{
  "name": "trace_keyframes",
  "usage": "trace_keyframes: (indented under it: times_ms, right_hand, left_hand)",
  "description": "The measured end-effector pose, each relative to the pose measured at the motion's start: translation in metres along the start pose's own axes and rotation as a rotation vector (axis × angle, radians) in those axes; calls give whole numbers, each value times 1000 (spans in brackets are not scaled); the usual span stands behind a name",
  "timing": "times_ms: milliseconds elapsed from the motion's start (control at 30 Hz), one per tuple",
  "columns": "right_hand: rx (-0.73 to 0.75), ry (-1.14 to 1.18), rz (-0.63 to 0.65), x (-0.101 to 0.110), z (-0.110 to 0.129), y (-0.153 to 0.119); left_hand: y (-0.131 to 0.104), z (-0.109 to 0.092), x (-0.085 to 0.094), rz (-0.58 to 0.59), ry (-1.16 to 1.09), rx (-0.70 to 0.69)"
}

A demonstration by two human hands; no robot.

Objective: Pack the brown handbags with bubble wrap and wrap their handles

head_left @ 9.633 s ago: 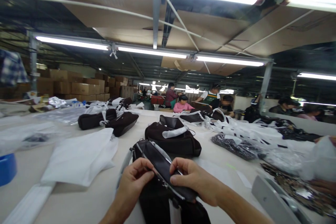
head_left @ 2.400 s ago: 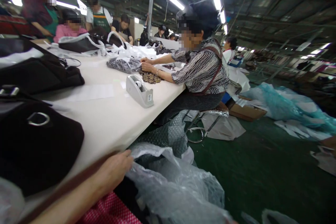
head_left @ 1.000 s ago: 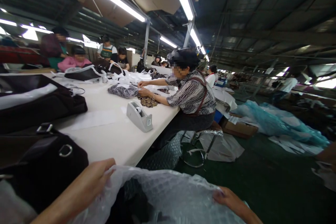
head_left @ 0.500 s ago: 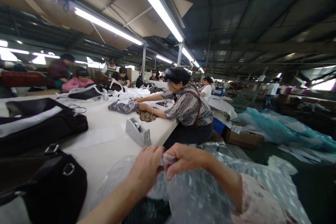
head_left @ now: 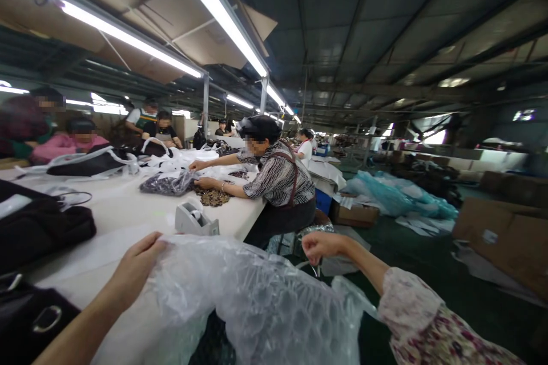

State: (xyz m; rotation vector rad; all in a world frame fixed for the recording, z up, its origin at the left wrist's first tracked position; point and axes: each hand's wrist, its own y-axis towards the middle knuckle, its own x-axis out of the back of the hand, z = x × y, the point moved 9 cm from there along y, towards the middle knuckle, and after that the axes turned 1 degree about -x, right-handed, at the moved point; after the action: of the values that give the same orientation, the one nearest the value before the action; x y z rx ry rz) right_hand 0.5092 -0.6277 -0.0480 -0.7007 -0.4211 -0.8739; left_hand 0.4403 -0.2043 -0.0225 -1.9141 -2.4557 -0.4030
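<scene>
A worker on a busy bag floor holds up a length of bubble wrap (head_left: 282, 302) at the near edge of a white table (head_left: 233, 219). The step in hand looks to be drawing the wrap out and opening it up. From where I stand, the next move seems to call for the right hand to find the loose far edge, so that both sides can be pulled evenly and the crumples eased.

The left hand (head_left: 137, 265) is clamped on the wrap's upper left edge, the forearm slanting up from the lower left. The right hand (head_left: 323, 245) hangs just above the wrap's right side, seemingly off it, wrist level and fingers curled under; whether they close fully or pinch anything, I cannot tell. Its arm comes in from the lower right in a floral sleeve (head_left: 432, 313).

The wrap spans the space between the arms, sagging toward the bottom, with something dark showing beneath. A black bag (head_left: 25, 319) with a metal ring sits to its left; a tape dispenser (head_left: 190, 219) stands just beyond, near a seated co-worker in a patterned shirt (head_left: 274, 179).
</scene>
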Motion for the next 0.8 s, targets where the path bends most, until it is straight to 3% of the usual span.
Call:
trace_keyframes:
  times_ms: [67, 167, 233, 300, 400, 500, 600, 700, 800]
  right_hand:
    - [41, 43, -149, 20, 9, -10]
    - [154, 138, -208, 16, 51, -30]
    - [252, 152, -141, -12, 93, -44]
    - [337, 20, -78, -52, 133, -55]
    - [395, -274, -182, -92, 168, -48]
    - [456, -433, -276, -94, 178, -20]
    - [481, -458, -270, -71, 173, 3]
    - [526, -477, -257, -54, 174, 4]
    - [576, -503, -221, -56, 181, -3]
  left_hand:
    - [0, 0, -5, 30, -96, 23]
    - [-3, -24, -23, 105, 145, -151]
    - [-10, -45, -44, 141, 352, -295]
    - [-18, -60, -68, 184, 429, -365]
    - [-31, -75, -102, 293, 437, -415]
    - [-39, -79, -115, 377, 420, -415]
    - [-38, -70, -112, 445, 360, -367]
    - [-33, -60, -109, 454, 311, -324]
    - [-29, -54, -109, 391, 311, -288]
